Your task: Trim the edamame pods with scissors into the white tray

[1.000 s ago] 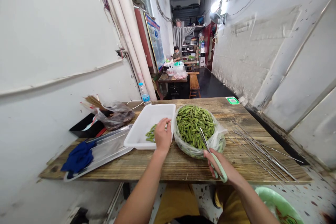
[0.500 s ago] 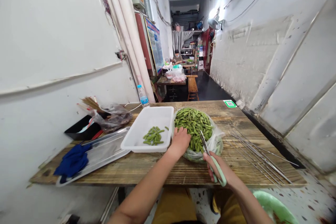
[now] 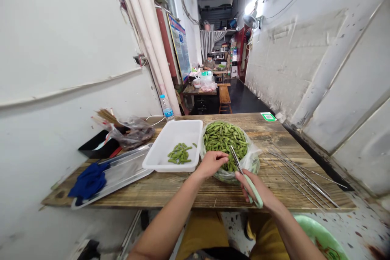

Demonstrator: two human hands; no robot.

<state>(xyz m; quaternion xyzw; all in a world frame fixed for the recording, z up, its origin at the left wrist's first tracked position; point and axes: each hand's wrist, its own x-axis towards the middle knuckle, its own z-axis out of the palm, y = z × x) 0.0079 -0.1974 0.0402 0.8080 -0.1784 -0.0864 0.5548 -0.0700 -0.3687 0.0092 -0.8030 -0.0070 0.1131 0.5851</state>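
Observation:
A heap of green edamame pods (image 3: 224, 136) fills a container lined with a clear plastic bag (image 3: 254, 152). At its near left edge my left hand (image 3: 212, 163) pinches thumb and fingertips together on a pod, mostly hidden by the fingers. My right hand (image 3: 254, 187) is closed round scissors (image 3: 251, 189) with pale green handles. Their metal blades point up and away over the heap, close to my left fingertips. To the left, a white plastic tub (image 3: 170, 167) has a small group of edamame pods (image 3: 179, 154) on its floor.
Metal skewers (image 3: 304, 178) lie on the wooden table (image 3: 195, 201) at right. At left are a clear tray lid (image 3: 122, 183), a blue cloth (image 3: 88, 183), a black box (image 3: 97, 146) and a water bottle (image 3: 167, 109). A green basin (image 3: 317, 231) stands below. Someone sits far back.
My left hand has drawn back from among the pods and now pinches by the scissors. The scissors stay over the heap in my right hand. The view has shifted slightly.

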